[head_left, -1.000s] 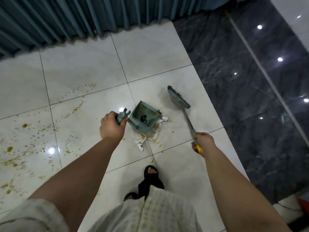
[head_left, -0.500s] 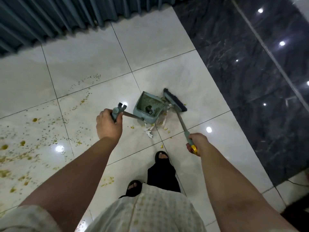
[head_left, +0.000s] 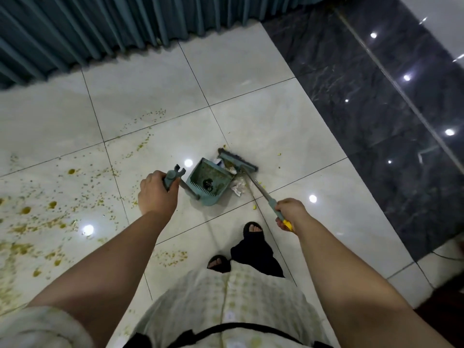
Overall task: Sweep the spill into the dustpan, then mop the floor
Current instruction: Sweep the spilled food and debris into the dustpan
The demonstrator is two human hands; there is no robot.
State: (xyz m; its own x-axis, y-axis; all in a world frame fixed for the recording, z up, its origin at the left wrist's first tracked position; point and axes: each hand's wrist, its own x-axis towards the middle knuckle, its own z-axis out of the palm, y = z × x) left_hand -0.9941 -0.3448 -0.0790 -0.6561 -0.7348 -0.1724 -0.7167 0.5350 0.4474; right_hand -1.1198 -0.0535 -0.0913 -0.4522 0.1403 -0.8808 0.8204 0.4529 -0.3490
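Observation:
A teal dustpan [head_left: 208, 182] stands on the white tiled floor [head_left: 288, 136], its mouth turned to the right. My left hand [head_left: 157, 194] grips the top of its long handle. My right hand [head_left: 291, 213] grips the grey-and-yellow handle of a teal broom [head_left: 237, 162]. The broom head lies right against the dustpan's mouth, with crumpled white paper scraps [head_left: 237, 188] and yellow crumbs beside it. Dirt lies inside the pan. A yellow-brown spill [head_left: 50, 222] is spattered across the tiles to the left.
Teal curtains [head_left: 100, 28] hang along the far edge of the floor. Dark glossy marble [head_left: 389, 121] borders the white tiles on the right. My feet in black sandals [head_left: 253, 229] stand just behind the dustpan. More crumbs [head_left: 173, 256] lie near my left foot.
The broom head has swept leftward from the open tile to the dustpan's mouth, pushing paper scraps and crumbs with it. The view has shifted, and my left hand keeps hold of the dustpan handle.

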